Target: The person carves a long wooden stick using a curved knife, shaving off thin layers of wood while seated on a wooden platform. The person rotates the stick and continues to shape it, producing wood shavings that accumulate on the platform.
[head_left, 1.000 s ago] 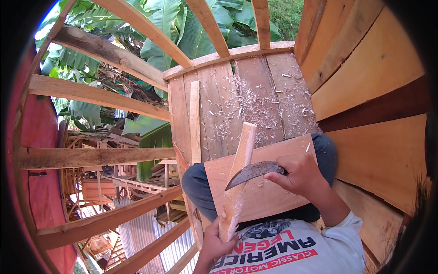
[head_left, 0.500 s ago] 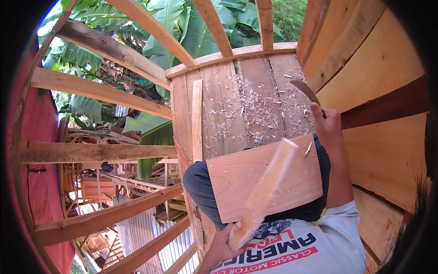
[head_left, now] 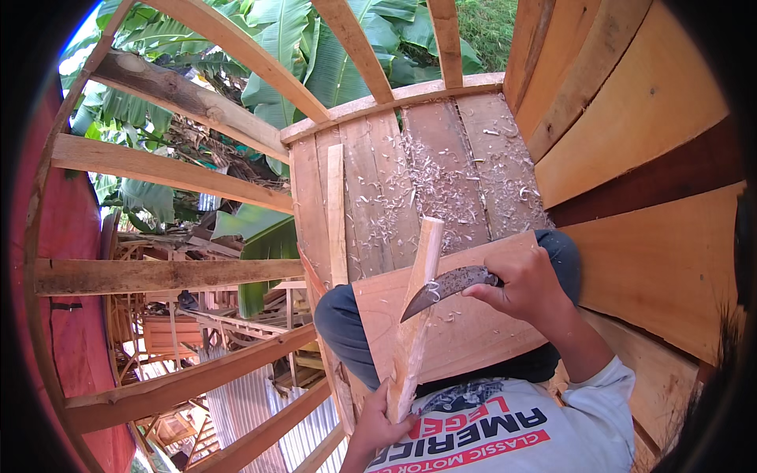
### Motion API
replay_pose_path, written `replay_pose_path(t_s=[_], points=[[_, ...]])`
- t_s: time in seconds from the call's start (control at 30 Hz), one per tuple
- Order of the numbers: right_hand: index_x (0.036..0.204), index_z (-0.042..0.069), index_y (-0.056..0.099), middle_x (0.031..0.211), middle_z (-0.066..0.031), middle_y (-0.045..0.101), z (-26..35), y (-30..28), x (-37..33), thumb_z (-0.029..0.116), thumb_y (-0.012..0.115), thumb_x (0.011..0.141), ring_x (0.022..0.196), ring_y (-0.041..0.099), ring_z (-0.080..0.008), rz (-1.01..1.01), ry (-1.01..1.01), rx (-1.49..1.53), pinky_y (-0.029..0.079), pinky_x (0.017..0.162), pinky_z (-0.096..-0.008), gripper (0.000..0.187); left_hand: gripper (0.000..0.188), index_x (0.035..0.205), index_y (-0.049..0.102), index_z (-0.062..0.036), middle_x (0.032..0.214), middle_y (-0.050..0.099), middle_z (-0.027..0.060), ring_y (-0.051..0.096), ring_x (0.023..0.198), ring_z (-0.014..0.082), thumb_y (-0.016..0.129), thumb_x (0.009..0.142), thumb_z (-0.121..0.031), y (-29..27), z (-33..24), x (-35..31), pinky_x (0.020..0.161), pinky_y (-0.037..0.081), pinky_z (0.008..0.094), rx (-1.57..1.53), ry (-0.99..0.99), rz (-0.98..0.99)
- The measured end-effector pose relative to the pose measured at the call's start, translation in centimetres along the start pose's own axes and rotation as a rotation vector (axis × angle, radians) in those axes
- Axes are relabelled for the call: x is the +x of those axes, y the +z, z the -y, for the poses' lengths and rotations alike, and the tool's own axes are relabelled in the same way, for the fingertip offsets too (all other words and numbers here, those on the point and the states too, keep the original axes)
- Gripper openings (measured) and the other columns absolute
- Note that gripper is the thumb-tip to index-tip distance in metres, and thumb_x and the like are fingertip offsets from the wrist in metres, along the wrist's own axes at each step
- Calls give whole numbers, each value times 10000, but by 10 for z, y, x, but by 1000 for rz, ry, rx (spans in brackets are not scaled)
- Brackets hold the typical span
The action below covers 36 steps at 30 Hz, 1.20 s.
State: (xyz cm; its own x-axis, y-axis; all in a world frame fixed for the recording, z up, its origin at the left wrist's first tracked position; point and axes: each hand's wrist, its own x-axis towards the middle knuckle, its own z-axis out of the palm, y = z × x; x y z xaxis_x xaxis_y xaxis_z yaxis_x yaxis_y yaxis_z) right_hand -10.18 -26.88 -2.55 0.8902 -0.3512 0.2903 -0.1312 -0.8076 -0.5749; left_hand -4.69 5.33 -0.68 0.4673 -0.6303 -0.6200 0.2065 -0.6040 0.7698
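My left hand (head_left: 384,418) is closed round the lower end of a pale wooden stick (head_left: 418,315), which slants up and away across my lap. In my right hand (head_left: 520,288) is a knife (head_left: 449,290) with a dark, curved blade, the fist wrapped round its handle. The blade lies across the stick's middle, and a small curl of shaving sits by its edge. Under both, a flat wooden board (head_left: 481,335) rests on my thighs, with a few shavings on it.
Wood shavings (head_left: 441,189) litter the plank floor (head_left: 367,229) ahead. A narrow batten (head_left: 336,213) lies along the floor's left side. Open slatted rails (head_left: 173,270) stand on the left, and a plank wall (head_left: 646,236) rises close on the right. Banana leaves (head_left: 276,79) hang outside.
My right hand has brought the knife from the far right, beside the wall, inward onto the stick. The stick, still in my left hand, has swung more upright and leftward.
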Motion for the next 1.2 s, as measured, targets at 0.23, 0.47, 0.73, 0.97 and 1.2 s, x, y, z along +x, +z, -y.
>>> replay_pose_path(t_s=[0.23, 0.47, 0.73, 0.97, 1.2], points=[[575, 65, 537, 533, -104, 527, -15, 2, 17, 551, 680, 756, 530, 590, -293, -76, 43, -48, 439, 477, -371, 538, 640, 1241, 480, 18, 881, 637, 98, 608, 771, 176, 724, 667, -126, -1, 3, -3, 743, 471, 293, 61, -11, -11], [621, -10, 511, 494, -136, 435, -49, 8, 32, 542, 586, 871, 447, 396, -243, -206, 489, 297, 365, 462, -368, 610, 559, 1165, 508, 4, 833, 603, 69, 584, 746, 159, 725, 669, -132, 3, 6, -3, 716, 449, 283, 98, 78, 55], [604, -11, 516, 488, -140, 450, -32, -7, 3, 490, 632, 849, 443, 452, -279, -141, 326, 179, 380, 463, -374, 570, 635, 1252, 459, 13, 781, 509, -22, 495, 667, 71, 718, 677, -68, -13, 44, 5, 622, 404, 222, -317, 23, 36], [555, 62, 526, 530, -110, 509, -4, 18, -9, 492, 699, 772, 510, 563, -319, -134, 82, 137, 431, 481, -393, 512, 377, 931, 436, -69, 597, 408, -7, 391, 527, 84, 708, 671, -88, 4, 13, 10, 491, 291, 232, -287, 48, 145], [567, 32, 521, 479, -139, 450, -23, 8, 3, 505, 640, 835, 455, 505, -298, -148, 149, 64, 377, 445, -377, 557, 442, 1044, 499, -18, 740, 535, 39, 519, 674, 122, 728, 678, -108, 6, 21, 0, 623, 402, 266, -78, 84, 119]])
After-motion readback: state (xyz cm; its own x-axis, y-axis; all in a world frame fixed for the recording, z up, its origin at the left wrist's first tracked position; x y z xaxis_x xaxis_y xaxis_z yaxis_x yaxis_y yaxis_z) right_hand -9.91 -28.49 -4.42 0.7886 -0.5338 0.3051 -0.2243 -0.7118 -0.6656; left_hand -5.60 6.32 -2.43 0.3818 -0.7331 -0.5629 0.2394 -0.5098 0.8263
